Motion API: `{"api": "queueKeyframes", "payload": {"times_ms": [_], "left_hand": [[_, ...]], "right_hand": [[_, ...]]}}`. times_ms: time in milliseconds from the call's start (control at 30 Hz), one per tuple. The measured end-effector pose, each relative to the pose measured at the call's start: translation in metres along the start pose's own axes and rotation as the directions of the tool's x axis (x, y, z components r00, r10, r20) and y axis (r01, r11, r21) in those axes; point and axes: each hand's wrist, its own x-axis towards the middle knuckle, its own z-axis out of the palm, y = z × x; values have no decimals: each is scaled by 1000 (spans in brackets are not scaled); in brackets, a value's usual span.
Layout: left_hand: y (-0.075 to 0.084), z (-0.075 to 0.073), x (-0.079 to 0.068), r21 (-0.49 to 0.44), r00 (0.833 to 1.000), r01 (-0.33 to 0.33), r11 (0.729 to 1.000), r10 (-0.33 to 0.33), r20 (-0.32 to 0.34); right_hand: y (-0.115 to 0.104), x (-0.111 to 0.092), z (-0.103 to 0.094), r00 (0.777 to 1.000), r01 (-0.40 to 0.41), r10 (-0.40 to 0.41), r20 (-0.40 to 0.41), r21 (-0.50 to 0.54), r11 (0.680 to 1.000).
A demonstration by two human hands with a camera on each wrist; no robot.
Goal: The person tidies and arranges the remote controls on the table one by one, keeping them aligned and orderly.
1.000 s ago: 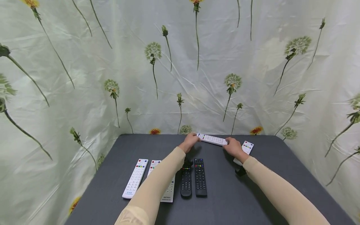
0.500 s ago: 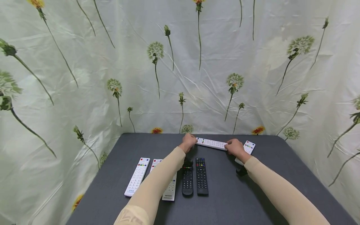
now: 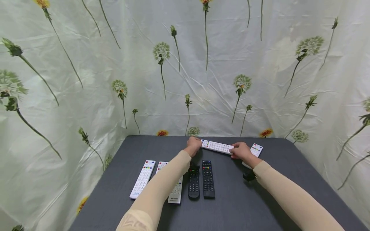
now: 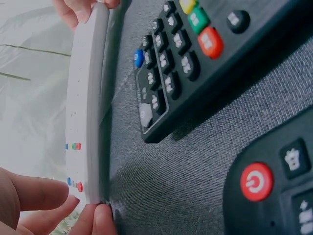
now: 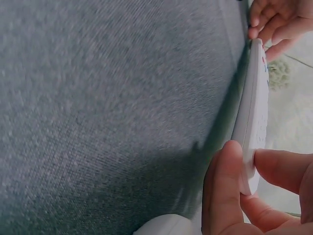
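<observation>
A white remote control (image 3: 217, 146) with small coloured buttons lies crosswise near the far edge of the table, buttons up. Its left end is held by my left hand (image 3: 193, 146), thumb over the button side and other fingers at the end and edge, as the left wrist view shows. My right hand (image 3: 241, 150) pinches the opposite end between thumb and fingers. In the right wrist view the white remote (image 5: 252, 107) stretches between both hands, close over the dark tabletop. Another white remote (image 3: 256, 149) lies slanted beside my right hand, partly hidden by the hand and wrist.
On the dark grey table (image 3: 231, 199), two black remotes (image 3: 208, 179) lie side by side in the middle. Left of them are two white remotes (image 3: 142, 179), one partly covered by my left sleeve (image 3: 162, 189). A flower-printed curtain (image 3: 138, 64) hangs behind the table.
Both hands have brought the white remote slightly down and nearer from the table's far edge, keeping hold of its ends. The view has shifted a little. The other remotes stay put.
</observation>
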Motion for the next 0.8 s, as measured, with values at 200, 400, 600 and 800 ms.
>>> {"api": "queueKeyframes", "payload": {"times_ms": [200, 400, 600, 800], "left_hand": [[0, -3, -4, -104, 1000, -4, 995, 4, 0], [-2, -4, -7, -239, 997, -67, 969, 71, 10], [-3, -7, -14, -348, 992, -103, 932, 121, 30], [1, -14, -23, -450, 981, -133, 883, 182, 67]], "right_hand": [[-5, -11, -2, 999, 4, -7, 33, 86, 996], [-2, -23, -1, 995, -34, 18, 95, 169, 985], [1, -37, 5, 989, -52, 22, 146, 205, 977], [-2, -56, 7, 976, -16, -29, 216, 207, 978]]}}
